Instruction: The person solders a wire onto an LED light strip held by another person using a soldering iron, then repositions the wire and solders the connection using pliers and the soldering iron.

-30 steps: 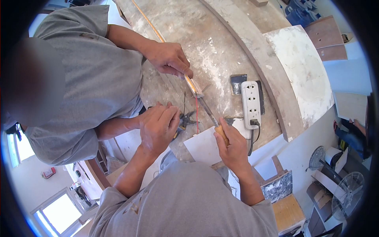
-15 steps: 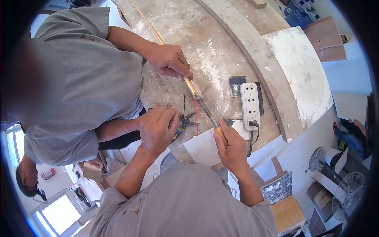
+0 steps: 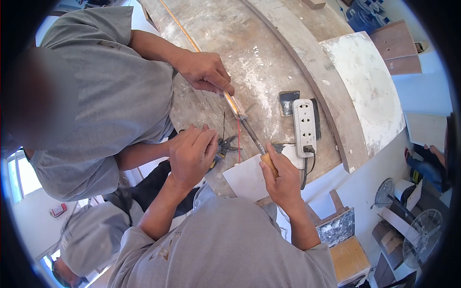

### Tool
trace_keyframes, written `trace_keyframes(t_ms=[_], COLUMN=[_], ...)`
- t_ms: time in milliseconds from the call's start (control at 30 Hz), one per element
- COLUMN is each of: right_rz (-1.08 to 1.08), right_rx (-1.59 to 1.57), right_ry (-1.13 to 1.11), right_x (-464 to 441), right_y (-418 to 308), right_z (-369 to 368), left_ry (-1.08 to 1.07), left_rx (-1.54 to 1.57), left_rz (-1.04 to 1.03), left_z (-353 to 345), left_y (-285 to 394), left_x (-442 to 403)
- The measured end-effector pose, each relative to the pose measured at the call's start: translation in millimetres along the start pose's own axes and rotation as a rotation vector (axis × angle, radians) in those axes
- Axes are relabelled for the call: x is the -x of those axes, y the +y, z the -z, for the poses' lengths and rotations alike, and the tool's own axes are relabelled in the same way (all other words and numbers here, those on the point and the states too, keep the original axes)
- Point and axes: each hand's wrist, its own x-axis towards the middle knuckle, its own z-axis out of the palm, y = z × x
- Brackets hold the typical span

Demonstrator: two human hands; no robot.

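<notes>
a wooden-handled tool (image 3: pixel 269 163) is gripped in the right hand (image 3: pixel 285 180), tip at the strip (image 3: pixel 232 103); the left hand (image 3: pixel 190 156) is half-curled, contents unclear.

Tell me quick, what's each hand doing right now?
Left hand: fingers bent; can't tell if it holds anything.
Right hand: closed around the wooden handle of a thin metal tool.
</notes>
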Motion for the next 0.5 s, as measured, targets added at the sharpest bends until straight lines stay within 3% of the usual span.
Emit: trace_keyframes(t_ms=[500], right_rz=[-0.008], right_rx=[-0.007], right_ry=[-0.009], right_x=[-0.4], right_y=[-1.2], right_z=[-0.2], left_ry=[-0.009], left_rx=[-0.005], left_rz=[0.016], left_z=[0.6], left_y=[1.3], left_x=[0.5])
